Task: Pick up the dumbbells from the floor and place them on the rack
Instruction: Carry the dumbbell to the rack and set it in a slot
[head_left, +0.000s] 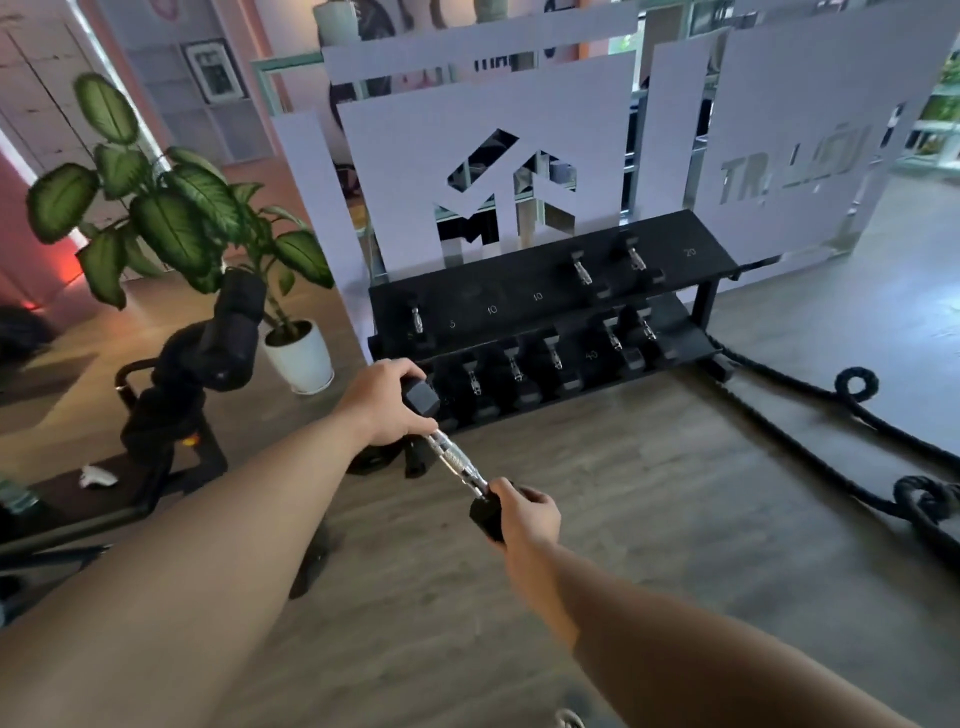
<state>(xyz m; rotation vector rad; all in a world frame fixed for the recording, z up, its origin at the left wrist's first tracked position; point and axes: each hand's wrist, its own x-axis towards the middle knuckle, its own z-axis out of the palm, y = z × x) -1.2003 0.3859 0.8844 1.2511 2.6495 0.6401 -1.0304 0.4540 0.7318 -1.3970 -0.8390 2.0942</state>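
I hold one dumbbell (456, 461) with black hex ends and a chrome handle in the air, just in front of the rack's lower left corner. My left hand (382, 402) grips its far end and my right hand (522, 512) grips its near end. The black two-tier rack (524, 296) stands against a white partition. Its top shelf carries one dumbbell at the left (417, 321) and two at the right (605, 270), with number labels between them. Several dumbbells (540, 364) line the lower shelf. A dark object (415, 460) lies on the floor under the held dumbbell.
A potted plant in a white pot (298, 356) stands left of the rack. A black padded machine (208, 358) is further left. Thick black battle ropes (857, 415) curl across the wooden floor at the right. A white partition with cut-out lettering (779, 130) rises behind the rack.
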